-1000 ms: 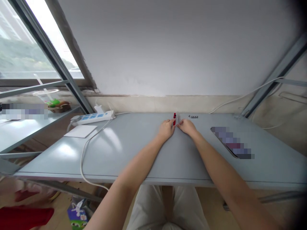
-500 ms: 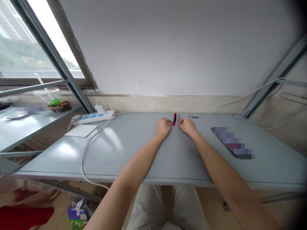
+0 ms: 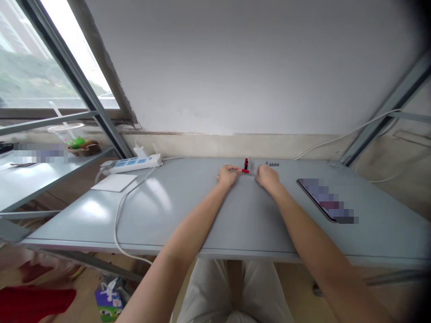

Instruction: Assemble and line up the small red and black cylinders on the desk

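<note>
My left hand (image 3: 228, 175) is closed on one end of a small red piece (image 3: 245, 171) over the grey desk (image 3: 198, 211). Just behind that piece stands a short red and black object (image 3: 246, 164). A clear, see-through item (image 3: 251, 166) lies to its right, beside my right hand (image 3: 267, 176). The fingers of my right hand are curled together, and what they hold is too small to make out. Several small dark pieces (image 3: 274, 164) sit in a row behind my right hand.
A phone (image 3: 325, 200) lies on the right. On the left are a white power strip (image 3: 136, 163), a white flat square (image 3: 114, 182) and a white cable (image 3: 116, 220) running over the front edge. A side shelf holds a plastic cup (image 3: 69, 132).
The red piece in my left hand has turned to lie more level. My right hand has shifted slightly right, away from the red and black object.
</note>
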Available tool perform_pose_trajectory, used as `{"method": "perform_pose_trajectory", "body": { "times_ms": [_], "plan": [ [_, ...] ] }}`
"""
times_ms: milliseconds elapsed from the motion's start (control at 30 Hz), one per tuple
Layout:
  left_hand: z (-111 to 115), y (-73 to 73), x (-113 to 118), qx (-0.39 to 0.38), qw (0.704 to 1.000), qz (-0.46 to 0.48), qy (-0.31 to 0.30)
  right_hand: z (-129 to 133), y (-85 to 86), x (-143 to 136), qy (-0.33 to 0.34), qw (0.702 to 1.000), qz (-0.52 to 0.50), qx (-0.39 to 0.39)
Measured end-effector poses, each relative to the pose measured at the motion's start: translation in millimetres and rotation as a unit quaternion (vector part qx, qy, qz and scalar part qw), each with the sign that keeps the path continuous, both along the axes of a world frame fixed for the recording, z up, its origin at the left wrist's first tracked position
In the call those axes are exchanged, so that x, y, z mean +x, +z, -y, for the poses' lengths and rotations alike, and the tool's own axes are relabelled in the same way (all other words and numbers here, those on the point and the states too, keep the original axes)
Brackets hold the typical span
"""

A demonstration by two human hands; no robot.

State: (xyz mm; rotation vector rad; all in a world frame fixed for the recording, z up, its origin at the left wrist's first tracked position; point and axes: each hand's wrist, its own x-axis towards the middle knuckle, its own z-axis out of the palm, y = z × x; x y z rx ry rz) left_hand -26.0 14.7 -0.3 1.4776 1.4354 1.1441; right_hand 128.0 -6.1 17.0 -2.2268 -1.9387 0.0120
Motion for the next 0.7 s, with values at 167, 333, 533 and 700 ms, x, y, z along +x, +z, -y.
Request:
{"method": "perform_pose_trajectory", "body": {
  "times_ms": [167, 333, 533, 700],
  "plan": [
    [0.8, 0.1, 0.0, 0.017, 0.998, -0.051, 0.009, -0.2, -0.7, 0.8, 0.001, 1.0, 0.004, 0.002],
    [1.1, -0.3, -0.4, 0.028, 0.994, -0.107, 0.013, 0.6, 1.3, -0.3, 0.005, 1.0, 0.016, -0.004],
    [4.7, 1.1, 3.8, 0.037, 0.991, -0.128, -0.029, 4.5, 6.2, -8.8, 0.034, 0.999, 0.01, -0.005],
    [6.6, 0.9, 6.3, 0.039, 0.99, -0.136, -0.025, 2.5, 2.9, -11.1, 0.043, 0.999, -0.022, 0.0]
  ]
}}
